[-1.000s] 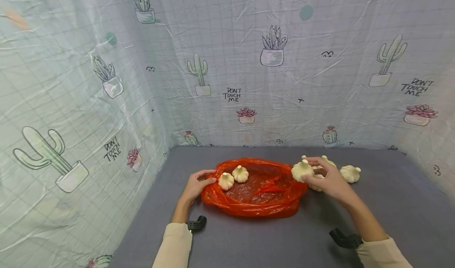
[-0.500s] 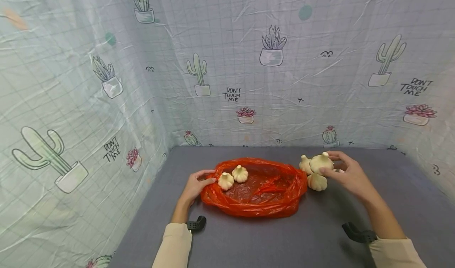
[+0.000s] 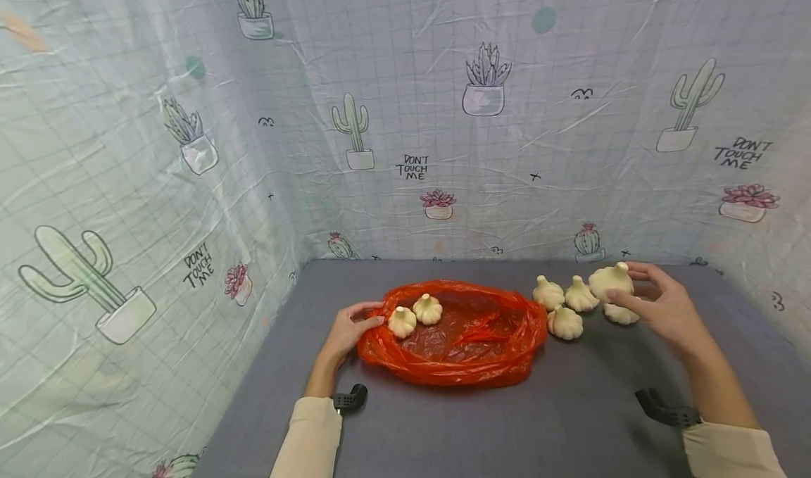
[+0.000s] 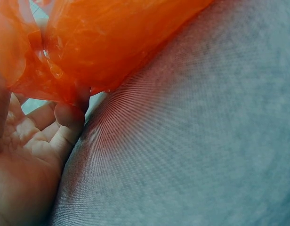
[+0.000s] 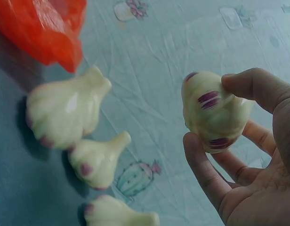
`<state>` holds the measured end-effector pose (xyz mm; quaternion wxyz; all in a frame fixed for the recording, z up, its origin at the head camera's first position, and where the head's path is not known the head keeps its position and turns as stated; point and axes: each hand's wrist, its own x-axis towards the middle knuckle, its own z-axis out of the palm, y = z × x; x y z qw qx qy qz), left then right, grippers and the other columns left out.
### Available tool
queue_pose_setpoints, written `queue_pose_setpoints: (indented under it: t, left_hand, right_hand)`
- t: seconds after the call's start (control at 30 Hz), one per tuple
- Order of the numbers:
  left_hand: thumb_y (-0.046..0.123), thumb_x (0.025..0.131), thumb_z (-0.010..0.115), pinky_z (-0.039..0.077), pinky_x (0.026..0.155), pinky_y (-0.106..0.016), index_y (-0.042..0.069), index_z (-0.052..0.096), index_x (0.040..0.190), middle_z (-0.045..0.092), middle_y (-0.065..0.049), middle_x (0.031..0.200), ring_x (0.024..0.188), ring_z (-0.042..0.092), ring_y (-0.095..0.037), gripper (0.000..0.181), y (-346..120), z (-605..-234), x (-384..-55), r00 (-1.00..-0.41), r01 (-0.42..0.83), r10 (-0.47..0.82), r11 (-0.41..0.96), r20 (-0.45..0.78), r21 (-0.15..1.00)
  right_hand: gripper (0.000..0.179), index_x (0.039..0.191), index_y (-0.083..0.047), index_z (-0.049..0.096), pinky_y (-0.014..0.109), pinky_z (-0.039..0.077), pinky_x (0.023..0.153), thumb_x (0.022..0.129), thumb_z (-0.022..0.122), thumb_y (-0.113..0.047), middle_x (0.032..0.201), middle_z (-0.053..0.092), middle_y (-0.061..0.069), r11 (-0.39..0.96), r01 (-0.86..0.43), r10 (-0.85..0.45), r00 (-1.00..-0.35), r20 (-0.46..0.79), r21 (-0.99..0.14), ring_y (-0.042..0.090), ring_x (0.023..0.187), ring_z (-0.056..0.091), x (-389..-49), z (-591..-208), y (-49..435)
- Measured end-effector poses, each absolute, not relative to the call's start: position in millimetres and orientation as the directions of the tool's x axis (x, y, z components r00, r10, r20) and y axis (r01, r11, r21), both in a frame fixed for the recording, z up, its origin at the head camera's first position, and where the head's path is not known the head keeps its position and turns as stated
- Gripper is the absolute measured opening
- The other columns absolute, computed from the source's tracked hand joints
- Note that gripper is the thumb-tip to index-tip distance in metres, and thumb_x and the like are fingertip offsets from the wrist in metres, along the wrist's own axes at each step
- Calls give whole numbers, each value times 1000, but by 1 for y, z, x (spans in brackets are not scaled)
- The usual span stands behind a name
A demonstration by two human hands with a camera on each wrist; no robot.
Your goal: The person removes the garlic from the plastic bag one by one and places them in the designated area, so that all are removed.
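Note:
My right hand (image 3: 665,307) pinches a garlic bulb (image 3: 610,281) between thumb and fingertips, raised over the table's right side. Purple streaks show on the held garlic bulb (image 5: 213,110) in the right wrist view. Another garlic bulb (image 3: 621,313) lies under that hand, partly hidden. At the left rim of a red plastic bag (image 3: 443,372), my left hand (image 3: 347,331) grips the film with thumb and fingers; the left wrist view has the bag (image 4: 112,42) covering some fingertips. Two garlic bulbs (image 3: 428,310) sit inside the spread bag, towards its left end.
Just right of the bag, several garlic bulbs (image 3: 565,322) lie close together on the grey table (image 3: 443,429). A patterned curtain (image 3: 405,126) hangs behind the table and along its sides.
My right hand has carried its garlic bulb rightward from the bag's right edge, passing over the bulbs on the table and uncovering them. The left hand and the bag have stayed put.

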<state>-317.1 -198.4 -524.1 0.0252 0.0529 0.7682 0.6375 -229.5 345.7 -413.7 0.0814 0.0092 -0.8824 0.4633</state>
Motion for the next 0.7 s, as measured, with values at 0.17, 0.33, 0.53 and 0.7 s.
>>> queue_pose_setpoints:
  t: [0.17, 0.33, 0.53, 0.7]
  left_hand:
    - [16, 88, 81, 58, 75, -27, 8, 74, 124, 69, -18, 122, 91, 65, -15, 38, -198, -525, -318, -992, 55, 123, 170, 35, 984]
    - [18, 88, 81, 58, 76, -28, 8, 73, 125, 69, -18, 124, 92, 66, -15, 39, -199, -526, -318, -991, 50, 128, 174, 27, 983]
    - [18, 88, 81, 59, 75, -29, 9, 74, 124, 70, -18, 120, 91, 66, -16, 38, -199, -526, -319, -992, 46, 127, 171, 25, 984]
    - [17, 88, 81, 58, 75, -28, 8, 74, 124, 70, -18, 120, 90, 66, -15, 38, -199, -526, -319, -992, 53, 124, 173, 32, 984]
  right_hand:
    - [69, 157, -22, 39, 24, 45, 73, 98, 70, -37, 121, 41, -25, 568, -70, 124, -978, 169, -820, -15, 96, 47, -227, -416, 361]
    - [68, 157, -27, 39, 15, 43, 68, 98, 70, -35, 113, 40, -34, 543, -56, 164, -971, 172, -838, -17, 93, 48, -226, -421, 377]
    - [64, 155, -34, 38, 12, 42, 68, 99, 69, -31, 114, 41, -33, 489, -37, 180, -973, 142, -871, -20, 93, 51, -224, -431, 397]
    - [59, 149, -40, 39, 11, 42, 67, 98, 69, -32, 112, 42, -32, 463, -3, 201, -974, 108, -886, -22, 91, 51, -224, -439, 411]
